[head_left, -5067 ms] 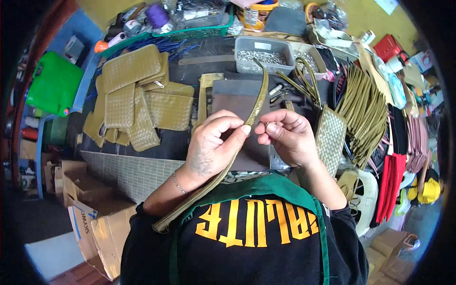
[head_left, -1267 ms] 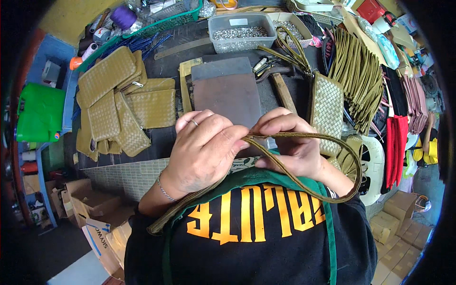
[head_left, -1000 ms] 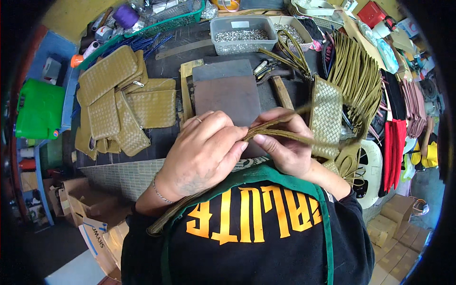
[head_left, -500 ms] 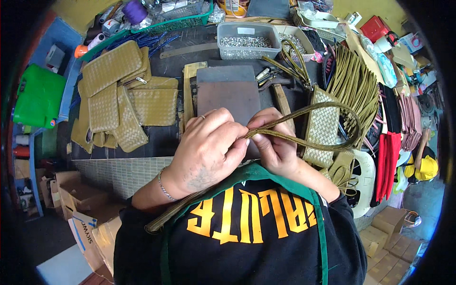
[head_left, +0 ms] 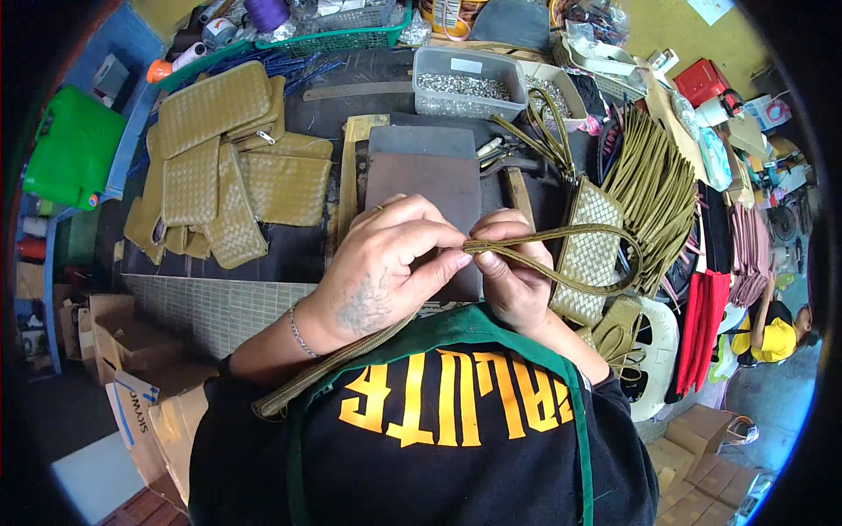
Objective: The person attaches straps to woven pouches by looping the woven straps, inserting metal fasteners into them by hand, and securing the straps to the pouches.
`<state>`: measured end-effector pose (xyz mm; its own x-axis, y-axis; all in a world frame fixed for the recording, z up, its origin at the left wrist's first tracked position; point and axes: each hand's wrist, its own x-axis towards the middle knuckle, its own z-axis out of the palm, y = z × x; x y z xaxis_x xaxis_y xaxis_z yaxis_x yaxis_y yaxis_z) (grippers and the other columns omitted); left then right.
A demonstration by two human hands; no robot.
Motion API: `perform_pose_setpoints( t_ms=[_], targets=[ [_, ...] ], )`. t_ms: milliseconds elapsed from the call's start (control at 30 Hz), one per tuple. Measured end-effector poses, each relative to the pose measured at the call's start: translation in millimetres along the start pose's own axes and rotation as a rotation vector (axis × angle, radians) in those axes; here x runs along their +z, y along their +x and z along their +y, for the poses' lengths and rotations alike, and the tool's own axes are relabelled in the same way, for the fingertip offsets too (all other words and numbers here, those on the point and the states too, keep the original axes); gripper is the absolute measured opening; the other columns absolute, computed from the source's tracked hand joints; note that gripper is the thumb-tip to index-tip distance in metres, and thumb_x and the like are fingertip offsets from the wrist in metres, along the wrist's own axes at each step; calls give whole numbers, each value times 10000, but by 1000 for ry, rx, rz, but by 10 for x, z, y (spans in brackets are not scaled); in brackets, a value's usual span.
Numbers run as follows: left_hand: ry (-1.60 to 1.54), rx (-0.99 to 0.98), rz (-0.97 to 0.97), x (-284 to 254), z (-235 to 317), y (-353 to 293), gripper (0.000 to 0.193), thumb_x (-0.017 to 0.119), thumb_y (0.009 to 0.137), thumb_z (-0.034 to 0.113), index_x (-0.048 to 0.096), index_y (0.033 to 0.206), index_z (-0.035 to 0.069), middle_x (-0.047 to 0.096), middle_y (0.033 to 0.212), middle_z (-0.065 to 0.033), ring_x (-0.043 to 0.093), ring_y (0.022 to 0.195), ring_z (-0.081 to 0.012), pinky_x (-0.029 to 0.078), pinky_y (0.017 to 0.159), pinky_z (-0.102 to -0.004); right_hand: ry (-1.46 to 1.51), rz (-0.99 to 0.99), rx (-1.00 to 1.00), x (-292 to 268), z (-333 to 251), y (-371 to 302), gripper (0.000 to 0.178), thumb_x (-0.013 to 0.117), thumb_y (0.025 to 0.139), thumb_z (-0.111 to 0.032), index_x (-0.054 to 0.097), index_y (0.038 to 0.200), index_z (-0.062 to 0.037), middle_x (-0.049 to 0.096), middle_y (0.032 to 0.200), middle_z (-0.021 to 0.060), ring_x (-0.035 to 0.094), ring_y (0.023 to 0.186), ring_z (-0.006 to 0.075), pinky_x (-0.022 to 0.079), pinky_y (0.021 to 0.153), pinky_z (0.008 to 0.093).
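An olive-brown strap [head_left: 605, 231] is folded into a loop that sticks out to the right. My left hand [head_left: 381, 263] pinches it where its two lengths meet, thumb against forefinger. Just beside, my right hand [head_left: 513, 263] grips both lengths between thumb and fingers. The strap's other end passes under my left wrist and lies across my apron at the lower left. Under and beyond my hands is a brown board [head_left: 421, 180]. To the right lies a woven olive pouch [head_left: 589, 254] with a looped wrist strap [head_left: 548, 140] attached.
Woven olive pouches [head_left: 210, 167] are piled at the left. A clear bin of small metal pieces [head_left: 465, 85] stands at the back. Many olive straps [head_left: 645, 193] lie bundled at the right, near a white plastic chair [head_left: 653, 359]. A person in yellow [head_left: 776, 337] is at the far right.
Both hands stay pinched on the strap, their fingertips shifted slightly to the right. The loop has become narrower and flatter. The whole view has shifted a little.
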<state>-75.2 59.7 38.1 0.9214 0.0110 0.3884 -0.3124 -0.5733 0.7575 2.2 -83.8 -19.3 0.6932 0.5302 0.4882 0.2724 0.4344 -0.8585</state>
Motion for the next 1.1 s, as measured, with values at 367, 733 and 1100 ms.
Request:
perform_pose_setpoints(
  t_ms=[367, 733, 1100],
  targets=[
    [-127, -19, 67, 64, -22, 43, 133, 641, 678, 25, 588, 795, -9, 566, 759, -86, 554, 684, -167, 441, 583, -248, 13, -53, -12, -54, 70, -14, 156, 589, 727, 16, 541, 874, -7, 510, 833, 71, 488, 768, 140, 407, 671, 235],
    [-68, 66, 9, 39, -32, 62, 121, 628, 670, -14, 584, 783, -16, 560, 728, -89, 546, 638, -163, 430, 544, -249, 41, -137, 10, -134, 54, 46, 147, 581, 742, -10, 522, 877, 0, 510, 844, 86, 493, 774, 144, 403, 682, 246],
    [-24, 144, 148, 101, -84, 31, 106, 628, 670, -15, 567, 756, -21, 557, 721, -97, 548, 640, -176, 426, 544, -246, 88, -40, 84, -26, 15, 22, 128, 573, 758, -22, 515, 870, 3, 507, 825, 73, 498, 709, 129, 407, 620, 219]
  ],
)
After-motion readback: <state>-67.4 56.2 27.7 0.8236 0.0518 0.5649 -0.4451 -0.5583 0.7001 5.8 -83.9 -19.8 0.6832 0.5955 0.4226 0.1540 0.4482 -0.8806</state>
